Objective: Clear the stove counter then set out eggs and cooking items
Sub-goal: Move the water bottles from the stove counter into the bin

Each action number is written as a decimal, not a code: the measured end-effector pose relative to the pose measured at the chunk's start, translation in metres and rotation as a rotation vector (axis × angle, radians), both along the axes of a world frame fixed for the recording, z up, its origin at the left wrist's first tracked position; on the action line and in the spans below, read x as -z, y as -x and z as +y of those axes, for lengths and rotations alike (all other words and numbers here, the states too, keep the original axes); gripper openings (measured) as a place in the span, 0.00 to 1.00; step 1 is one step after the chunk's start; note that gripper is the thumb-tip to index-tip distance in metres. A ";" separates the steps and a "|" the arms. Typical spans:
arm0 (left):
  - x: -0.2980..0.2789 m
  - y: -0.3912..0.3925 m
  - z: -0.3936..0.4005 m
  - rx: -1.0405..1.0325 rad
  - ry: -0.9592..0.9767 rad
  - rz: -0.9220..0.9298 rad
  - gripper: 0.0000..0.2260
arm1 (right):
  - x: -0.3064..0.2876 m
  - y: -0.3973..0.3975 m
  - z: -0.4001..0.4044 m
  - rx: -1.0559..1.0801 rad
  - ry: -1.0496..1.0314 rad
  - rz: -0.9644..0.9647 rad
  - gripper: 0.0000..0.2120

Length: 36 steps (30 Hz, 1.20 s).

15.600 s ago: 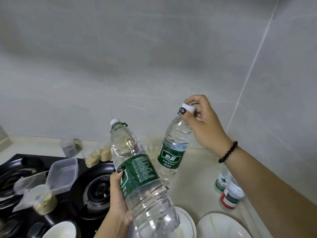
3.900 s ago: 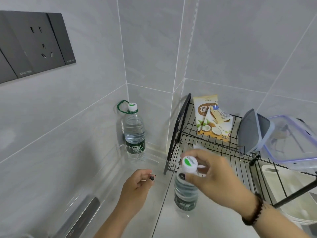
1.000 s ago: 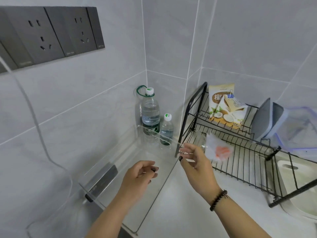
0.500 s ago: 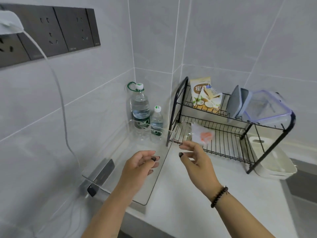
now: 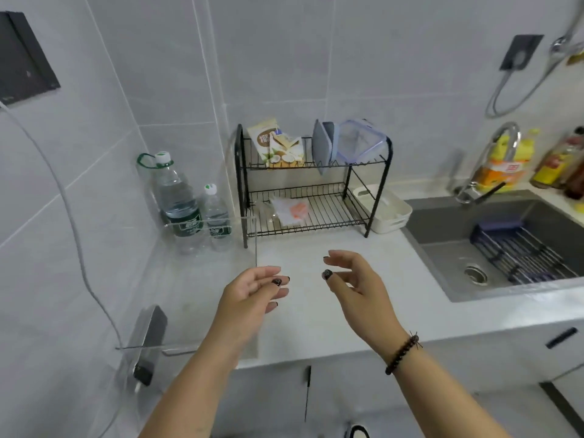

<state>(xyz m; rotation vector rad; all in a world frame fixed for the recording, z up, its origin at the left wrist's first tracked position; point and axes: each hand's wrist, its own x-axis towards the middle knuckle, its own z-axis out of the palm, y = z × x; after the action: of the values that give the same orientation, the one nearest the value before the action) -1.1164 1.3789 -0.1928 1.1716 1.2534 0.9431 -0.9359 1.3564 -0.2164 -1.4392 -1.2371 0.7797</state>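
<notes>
Two water bottles stand in the counter's back left corner behind a clear acrylic panel: a large bottle with a green label and a small bottle to its right. My left hand and my right hand hover empty over the white counter, well in front of the bottles. Both hands have loosely curled, relaxed fingers and hold nothing.
A black two-tier wire rack holds a snack bag, lids and a clear container. A white bin sits beside it. A grey sink with a tap is at right, oil bottles behind it. A cable hangs at left.
The view has swung right and pulled back, bringing the sink and tap into sight. Both hands have drawn back from the rack and bottles and stay empty.
</notes>
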 end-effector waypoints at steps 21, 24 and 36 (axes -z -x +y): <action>-0.021 -0.309 -0.132 0.694 -0.018 -0.006 0.08 | -0.024 -0.260 -0.263 0.700 0.007 -0.003 0.15; -0.019 -0.364 -0.169 0.778 -0.012 -0.020 0.08 | -0.027 -0.298 -0.312 0.799 0.031 -0.026 0.14; -0.016 -0.523 -0.301 1.201 0.029 -0.032 0.08 | -0.021 -0.375 -0.474 1.221 0.066 -0.005 0.13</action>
<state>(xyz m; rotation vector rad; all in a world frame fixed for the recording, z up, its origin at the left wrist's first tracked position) -0.5931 1.0775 -0.1764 1.5503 0.3447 0.0325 -0.5610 0.8824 -0.1956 -1.8695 -0.1621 -0.0380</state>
